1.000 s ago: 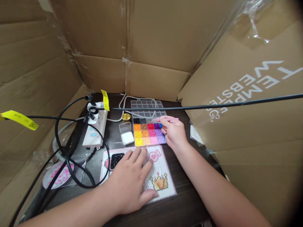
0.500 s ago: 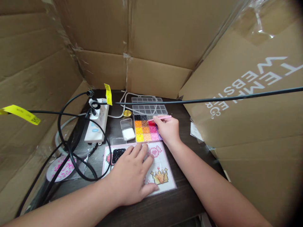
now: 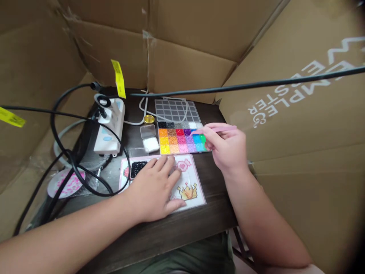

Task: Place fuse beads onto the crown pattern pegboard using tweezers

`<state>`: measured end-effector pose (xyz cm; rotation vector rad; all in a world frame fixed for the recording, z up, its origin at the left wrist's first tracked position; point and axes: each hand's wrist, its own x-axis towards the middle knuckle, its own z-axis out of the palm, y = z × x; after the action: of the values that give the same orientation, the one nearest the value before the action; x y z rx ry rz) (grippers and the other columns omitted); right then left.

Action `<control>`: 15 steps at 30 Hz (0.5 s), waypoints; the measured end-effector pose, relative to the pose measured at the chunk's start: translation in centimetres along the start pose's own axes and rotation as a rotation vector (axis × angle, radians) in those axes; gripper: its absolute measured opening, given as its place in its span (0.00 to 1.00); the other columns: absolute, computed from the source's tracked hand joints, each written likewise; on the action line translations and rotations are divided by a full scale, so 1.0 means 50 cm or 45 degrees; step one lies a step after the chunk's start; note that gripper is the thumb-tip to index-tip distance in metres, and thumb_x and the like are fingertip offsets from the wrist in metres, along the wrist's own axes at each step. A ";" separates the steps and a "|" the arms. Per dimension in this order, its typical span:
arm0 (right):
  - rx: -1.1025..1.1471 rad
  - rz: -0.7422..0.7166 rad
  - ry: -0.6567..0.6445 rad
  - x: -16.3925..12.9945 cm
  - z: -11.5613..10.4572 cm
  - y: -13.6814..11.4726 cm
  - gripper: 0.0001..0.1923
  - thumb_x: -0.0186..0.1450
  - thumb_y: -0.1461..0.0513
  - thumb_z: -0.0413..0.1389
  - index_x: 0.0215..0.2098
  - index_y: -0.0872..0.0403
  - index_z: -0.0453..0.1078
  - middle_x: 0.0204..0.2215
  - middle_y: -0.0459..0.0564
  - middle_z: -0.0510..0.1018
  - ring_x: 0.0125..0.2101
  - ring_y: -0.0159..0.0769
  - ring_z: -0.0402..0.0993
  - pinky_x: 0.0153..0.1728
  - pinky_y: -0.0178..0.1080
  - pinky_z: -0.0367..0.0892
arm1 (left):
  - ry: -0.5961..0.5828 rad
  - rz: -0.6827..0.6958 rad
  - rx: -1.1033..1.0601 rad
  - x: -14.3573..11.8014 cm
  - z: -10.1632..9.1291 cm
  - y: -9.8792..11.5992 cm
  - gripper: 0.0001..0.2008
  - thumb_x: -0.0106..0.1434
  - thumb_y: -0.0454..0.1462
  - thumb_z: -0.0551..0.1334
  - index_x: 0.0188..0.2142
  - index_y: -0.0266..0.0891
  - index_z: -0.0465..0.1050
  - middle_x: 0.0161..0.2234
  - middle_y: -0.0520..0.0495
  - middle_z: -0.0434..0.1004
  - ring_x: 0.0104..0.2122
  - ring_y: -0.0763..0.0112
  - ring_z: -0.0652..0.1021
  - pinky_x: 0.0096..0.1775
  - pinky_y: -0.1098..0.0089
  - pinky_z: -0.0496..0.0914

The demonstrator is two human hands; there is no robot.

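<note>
Cardboard walls (image 3: 182, 34) box the surface (image 3: 171, 232) on left, back & right; only the near edge is open. Black cable (image 3: 256, 82) runs across above the bead tray (image 3: 182, 137), well over its back rows, so reaching in from above there is blocked. Left side is crowded w/ looped black cords (image 3: 71, 167) and power strip (image 3: 110, 125). Centre is taken by pattern sheet (image 3: 191, 190) under left hand (image 3: 154, 190). Bare strip btw. sheet & right wall, where right hand (image 3: 228, 148) w/ pink tweezers (image 3: 219, 129) comes in.
</note>
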<state>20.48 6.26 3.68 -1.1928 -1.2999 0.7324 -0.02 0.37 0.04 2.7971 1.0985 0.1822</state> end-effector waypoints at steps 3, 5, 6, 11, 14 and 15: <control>-0.068 0.021 -0.167 -0.070 -0.037 -0.021 0.03 0.59 0.61 0.66 0.31 0.52 0.81 0.29 0.50 0.83 0.23 0.34 0.75 0.22 0.36 0.71 | 0.002 0.009 -0.008 0.001 0.002 0.000 0.37 0.64 0.61 0.54 0.59 0.34 0.68 0.63 0.26 0.61 0.63 0.37 0.62 0.59 0.44 0.61; -0.057 0.105 -0.321 -0.115 -0.058 -0.017 0.03 0.58 0.62 0.68 0.32 0.50 0.81 0.31 0.51 0.84 0.30 0.40 0.81 0.31 0.40 0.77 | -0.005 0.003 -0.017 0.001 0.002 0.000 0.37 0.63 0.61 0.55 0.59 0.35 0.68 0.64 0.28 0.61 0.63 0.38 0.62 0.59 0.45 0.60; -0.045 0.126 -0.369 -0.134 -0.066 -0.010 0.03 0.58 0.63 0.68 0.32 0.50 0.81 0.32 0.51 0.85 0.32 0.41 0.82 0.33 0.41 0.78 | -0.010 -0.003 -0.023 0.002 0.002 0.001 0.36 0.63 0.61 0.55 0.58 0.36 0.68 0.64 0.29 0.61 0.63 0.38 0.63 0.59 0.45 0.60; 0.051 0.157 -0.508 -0.179 -0.091 0.033 0.02 0.60 0.63 0.66 0.32 0.49 0.82 0.31 0.50 0.85 0.32 0.39 0.82 0.34 0.39 0.79 | -0.025 -0.014 -0.031 0.003 0.000 0.002 0.36 0.63 0.60 0.56 0.58 0.36 0.68 0.64 0.29 0.61 0.63 0.39 0.63 0.59 0.46 0.59; 0.059 0.186 -0.563 -0.182 -0.093 0.045 0.02 0.60 0.63 0.66 0.32 0.49 0.82 0.31 0.50 0.85 0.31 0.39 0.82 0.34 0.39 0.78 | -0.020 -0.022 -0.059 0.003 0.001 0.001 0.35 0.63 0.60 0.57 0.58 0.37 0.68 0.65 0.31 0.60 0.63 0.39 0.62 0.60 0.47 0.58; 0.055 0.195 -0.567 -0.182 -0.093 0.046 0.01 0.60 0.62 0.66 0.32 0.49 0.82 0.31 0.51 0.85 0.31 0.39 0.82 0.34 0.39 0.78 | -0.019 -0.025 -0.066 0.003 0.002 0.001 0.35 0.63 0.60 0.57 0.58 0.38 0.67 0.65 0.32 0.60 0.63 0.40 0.62 0.60 0.47 0.58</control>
<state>23.73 -2.66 -0.79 -1.1402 -1.5552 1.1809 0.15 0.43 -0.03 2.7369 1.1012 0.1850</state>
